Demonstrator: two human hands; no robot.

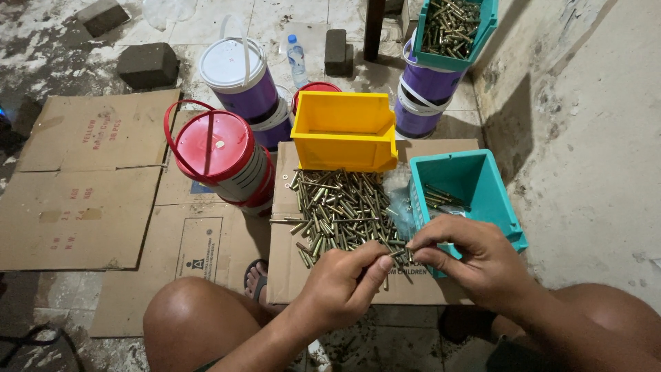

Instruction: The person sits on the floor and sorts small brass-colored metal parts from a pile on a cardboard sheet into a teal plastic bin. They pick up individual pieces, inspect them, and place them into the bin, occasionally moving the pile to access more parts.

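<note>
A pile of brass-coloured bolts point(341, 210) lies on a flat cardboard box point(289, 275) in front of me. My left hand point(344, 282) pinches one bolt point(397, 253) by its end. My right hand point(475, 258) meets it from the right, thumb and forefinger closed on the same bolt's tip, just above the pile's near edge. A teal plastic bin point(475, 182) stands to the right of the pile with a few bolts inside. Behind the pile is a yellow bin point(344, 141).
A red-lidded bucket point(217, 148) stands left of the pile, purple buckets point(241, 76) with white lids behind it. A second teal bin point(454, 31) full of bolts rests on stacked purple buckets. Flattened cardboard point(82, 179) covers the floor at left. A concrete wall point(585, 124) rises on the right. My knees frame the bottom.
</note>
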